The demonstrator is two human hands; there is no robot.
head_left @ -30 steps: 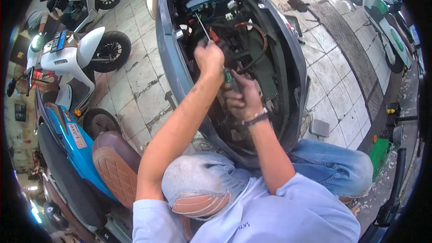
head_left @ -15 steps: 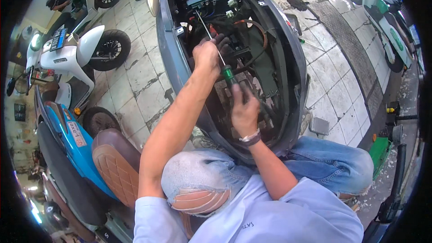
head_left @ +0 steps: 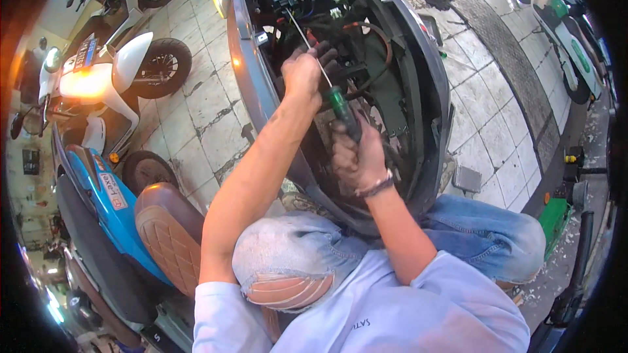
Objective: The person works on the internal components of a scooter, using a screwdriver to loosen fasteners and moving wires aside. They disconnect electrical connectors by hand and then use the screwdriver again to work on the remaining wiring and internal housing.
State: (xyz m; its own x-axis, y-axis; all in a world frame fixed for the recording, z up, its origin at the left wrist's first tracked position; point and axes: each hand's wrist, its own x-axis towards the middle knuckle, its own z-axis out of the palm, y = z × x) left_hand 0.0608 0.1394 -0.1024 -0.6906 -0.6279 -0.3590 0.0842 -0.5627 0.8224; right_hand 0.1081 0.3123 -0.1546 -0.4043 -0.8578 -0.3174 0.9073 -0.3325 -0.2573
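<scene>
Right hand (head_left: 358, 157) grips screwdriver (head_left: 338, 100) — left hand (head_left: 303, 78) at shaft (head_left: 300, 29), hold unclear — tip lost near wiring (head_left: 310, 8)

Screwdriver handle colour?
Handle is green near the shaft, dark toward its rear; best seen in the head view.

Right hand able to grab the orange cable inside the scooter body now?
Probably not: the right hand is wrapped around the green screwdriver handle. With that released, the way to the orange cable looks open.

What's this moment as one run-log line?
left hand: on thin metal shaft; right hand: on green-black screwdriver handle; site: open grey scooter body
</scene>
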